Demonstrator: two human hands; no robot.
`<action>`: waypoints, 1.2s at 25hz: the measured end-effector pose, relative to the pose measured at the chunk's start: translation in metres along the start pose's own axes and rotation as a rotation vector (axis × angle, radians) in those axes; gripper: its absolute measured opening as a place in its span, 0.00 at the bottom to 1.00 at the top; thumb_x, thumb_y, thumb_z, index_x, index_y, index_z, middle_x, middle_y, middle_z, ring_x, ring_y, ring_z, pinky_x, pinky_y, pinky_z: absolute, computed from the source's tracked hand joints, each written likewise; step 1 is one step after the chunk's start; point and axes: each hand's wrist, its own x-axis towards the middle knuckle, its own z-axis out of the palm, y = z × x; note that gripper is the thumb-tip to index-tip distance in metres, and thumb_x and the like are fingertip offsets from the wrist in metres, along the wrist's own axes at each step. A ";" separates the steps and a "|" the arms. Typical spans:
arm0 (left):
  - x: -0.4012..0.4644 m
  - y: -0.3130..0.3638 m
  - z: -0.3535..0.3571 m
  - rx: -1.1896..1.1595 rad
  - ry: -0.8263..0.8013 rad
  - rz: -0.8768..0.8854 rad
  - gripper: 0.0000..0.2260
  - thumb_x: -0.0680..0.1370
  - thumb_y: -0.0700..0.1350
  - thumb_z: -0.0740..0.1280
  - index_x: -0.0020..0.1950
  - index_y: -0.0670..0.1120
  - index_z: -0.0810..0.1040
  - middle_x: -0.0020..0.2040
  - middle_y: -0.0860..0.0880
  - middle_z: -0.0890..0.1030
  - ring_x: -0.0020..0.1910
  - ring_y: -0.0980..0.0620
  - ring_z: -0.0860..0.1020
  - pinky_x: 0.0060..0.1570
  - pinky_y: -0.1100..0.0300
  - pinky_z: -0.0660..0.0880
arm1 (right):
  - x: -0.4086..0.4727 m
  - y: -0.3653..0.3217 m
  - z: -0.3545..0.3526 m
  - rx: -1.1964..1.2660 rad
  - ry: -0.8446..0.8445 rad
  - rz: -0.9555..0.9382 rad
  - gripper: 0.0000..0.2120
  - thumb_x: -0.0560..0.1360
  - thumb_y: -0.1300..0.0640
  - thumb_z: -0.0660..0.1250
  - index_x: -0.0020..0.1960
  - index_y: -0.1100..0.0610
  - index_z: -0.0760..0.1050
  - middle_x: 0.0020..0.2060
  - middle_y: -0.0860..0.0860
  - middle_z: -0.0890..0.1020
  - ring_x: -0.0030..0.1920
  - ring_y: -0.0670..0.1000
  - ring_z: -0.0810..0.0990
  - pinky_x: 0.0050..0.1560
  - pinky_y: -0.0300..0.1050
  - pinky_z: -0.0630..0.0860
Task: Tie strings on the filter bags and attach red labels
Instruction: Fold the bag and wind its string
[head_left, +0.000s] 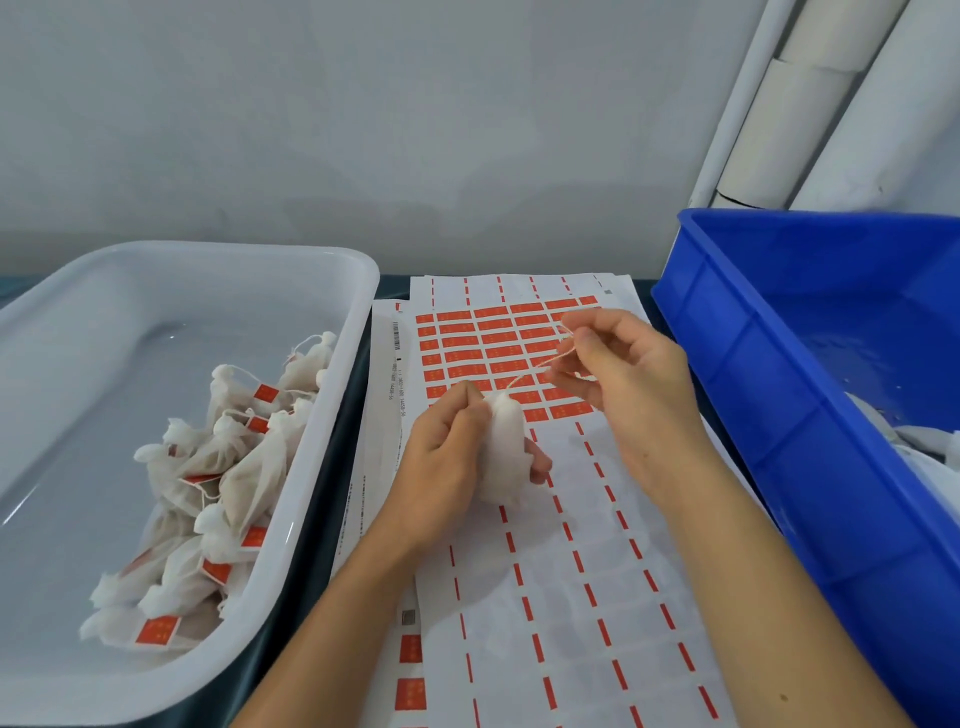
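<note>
Filter bag held above the label sheet, mid-tabletop, between white tray at left edge and blue bin at right. Left hand grips the bag just below its gathered neck. Right hand pinches the string, drawn taut up-right from the neck. Judgement: tying in progress. Keep tension steady, left grip close under the neck so the gather holds; cinch the knot before taking a red label. Finished bags in tray.
</note>
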 end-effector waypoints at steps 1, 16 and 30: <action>0.000 0.001 0.000 -0.005 0.007 -0.019 0.10 0.88 0.47 0.57 0.51 0.43 0.71 0.47 0.45 0.86 0.42 0.44 0.87 0.39 0.58 0.83 | -0.001 0.002 -0.003 -0.130 0.004 -0.031 0.07 0.83 0.54 0.66 0.53 0.43 0.81 0.48 0.40 0.85 0.51 0.43 0.86 0.52 0.47 0.85; 0.003 -0.004 0.004 0.080 -0.040 0.014 0.14 0.85 0.54 0.61 0.60 0.45 0.78 0.51 0.50 0.85 0.50 0.50 0.85 0.47 0.62 0.82 | -0.021 0.019 -0.016 -0.270 -0.556 -0.229 0.15 0.80 0.53 0.64 0.65 0.46 0.80 0.60 0.38 0.82 0.64 0.44 0.79 0.65 0.40 0.78; 0.004 -0.005 -0.004 -0.179 -0.226 -0.131 0.18 0.84 0.51 0.63 0.67 0.38 0.74 0.56 0.38 0.83 0.55 0.36 0.83 0.65 0.38 0.77 | -0.020 -0.003 -0.021 -0.493 -0.409 -0.440 0.09 0.75 0.49 0.73 0.54 0.42 0.85 0.48 0.35 0.83 0.56 0.37 0.80 0.56 0.23 0.72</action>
